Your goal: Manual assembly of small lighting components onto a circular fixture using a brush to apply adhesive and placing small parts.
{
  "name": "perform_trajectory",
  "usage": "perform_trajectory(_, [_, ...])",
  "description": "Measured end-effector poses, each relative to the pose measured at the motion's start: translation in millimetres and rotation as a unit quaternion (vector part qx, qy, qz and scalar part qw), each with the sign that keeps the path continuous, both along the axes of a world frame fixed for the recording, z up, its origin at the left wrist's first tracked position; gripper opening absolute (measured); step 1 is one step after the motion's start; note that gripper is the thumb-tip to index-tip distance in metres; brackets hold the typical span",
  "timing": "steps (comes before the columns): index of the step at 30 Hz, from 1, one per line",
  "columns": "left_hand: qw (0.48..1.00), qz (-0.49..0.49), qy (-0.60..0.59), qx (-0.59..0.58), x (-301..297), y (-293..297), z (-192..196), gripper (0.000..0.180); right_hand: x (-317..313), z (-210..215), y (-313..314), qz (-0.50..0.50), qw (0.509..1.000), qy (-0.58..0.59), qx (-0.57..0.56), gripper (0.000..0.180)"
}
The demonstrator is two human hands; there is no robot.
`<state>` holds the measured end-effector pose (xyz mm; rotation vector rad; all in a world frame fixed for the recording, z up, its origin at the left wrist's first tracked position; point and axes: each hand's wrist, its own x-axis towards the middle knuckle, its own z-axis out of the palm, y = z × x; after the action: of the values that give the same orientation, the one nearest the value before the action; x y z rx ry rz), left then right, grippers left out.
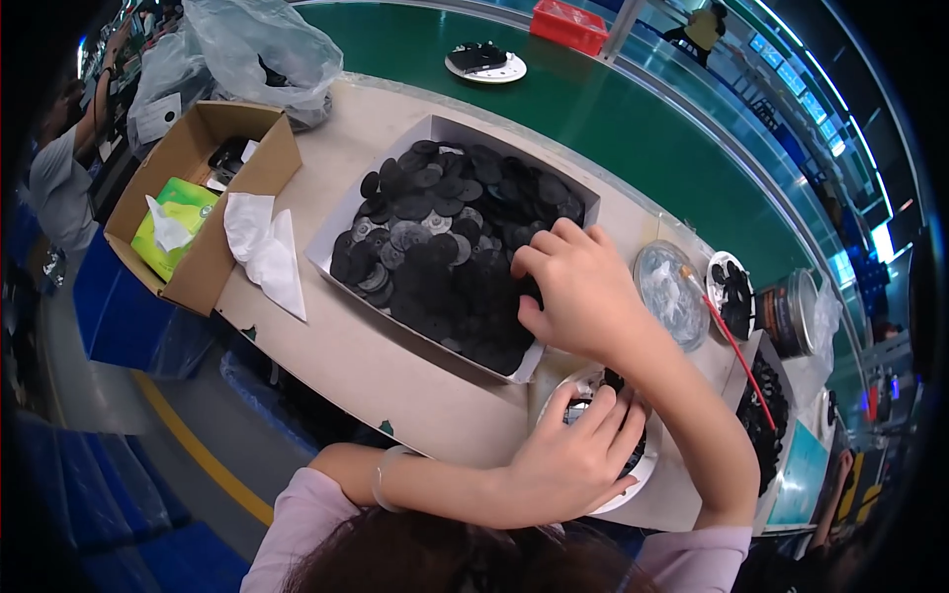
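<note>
A shallow white box (346, 212) on the bench is heaped with thin black and grey discs (435, 282). Over its right side hovers my right hand (578, 287), thumb and index finger bent and parted above the discs. Nothing clearly shows between those fingertips. Below it, my left hand (583, 450) curls its fingers over a round part (576, 409), black with shiny metal, mostly hidden by the fingers. That part is at a white dish (643, 479), whose rim shows beside the hand. My right forearm passes just right of the left hand.
Left of the box are a carton (282, 158) with a green tissue pack (178, 222) and white tissues (262, 247). To the right sit a clear round container (672, 296), a red stick (736, 346), a dish of black pieces (732, 294) and a tin (789, 316).
</note>
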<state>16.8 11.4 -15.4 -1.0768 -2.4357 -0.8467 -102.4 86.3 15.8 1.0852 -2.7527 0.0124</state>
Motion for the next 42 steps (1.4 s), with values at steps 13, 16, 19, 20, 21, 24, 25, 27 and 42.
perform_trajectory(13, [1.0, -0.005, -0.003, 0.01, -1.1, -3.9, 0.8, 0.063, -19.6, 1.7, 6.2, -0.13, 0.906, -0.231, -0.33, 0.013])
perform_trajectory(16, [0.999, -0.031, -0.03, 0.015, -3.1, -5.9, 4.8, 0.066, -23.0, 9.7, 15.2, -0.16, 0.873, -0.306, -0.344, 0.015])
perform_trajectory(19, [0.993, -0.084, -0.075, 0.029, -6.2, -9.5, 10.2, 0.067, -18.3, 11.4, 26.5, -0.142, 0.886, -0.26, -0.356, 0.015])
perform_trajectory(20, [0.993, -0.085, -0.077, 0.031, -6.8, -11.3, 10.0, 0.066, -15.5, 12.5, 29.9, -0.119, 0.9, -0.208, -0.363, 0.014])
perform_trajectory(21, [0.993, -0.086, -0.079, 0.034, -7.3, -13.4, 9.9, 0.065, -9.2, 18.3, 36.1, -0.128, 0.9, -0.205, -0.364, 0.014])
perform_trajectory(24, [0.991, -0.083, -0.088, 0.054, -5.3, -20.0, 8.5, 0.063, 21.6, 44.7, 64.7, -0.143, 0.867, -0.192, -0.437, 0.012])
perform_trajectory(25, [0.991, -0.076, -0.092, 0.057, -5.6, -22.0, 6.1, 0.062, 32.5, 48.6, 75.9, -0.155, 0.846, -0.238, -0.451, 0.011])
perform_trajectory(27, [0.991, -0.077, -0.086, 0.062, -6.1, -24.6, 4.4, 0.06, 56.5, 56.9, 89.8, -0.267, 0.763, -0.382, -0.448, 0.01])
perform_trajectory(42, [0.991, -0.096, -0.063, -0.062, -10.3, -8.3, 18.1, 0.059, 85.2, 17.3, 119.1, -0.31, 0.596, -0.582, -0.458, 0.017])
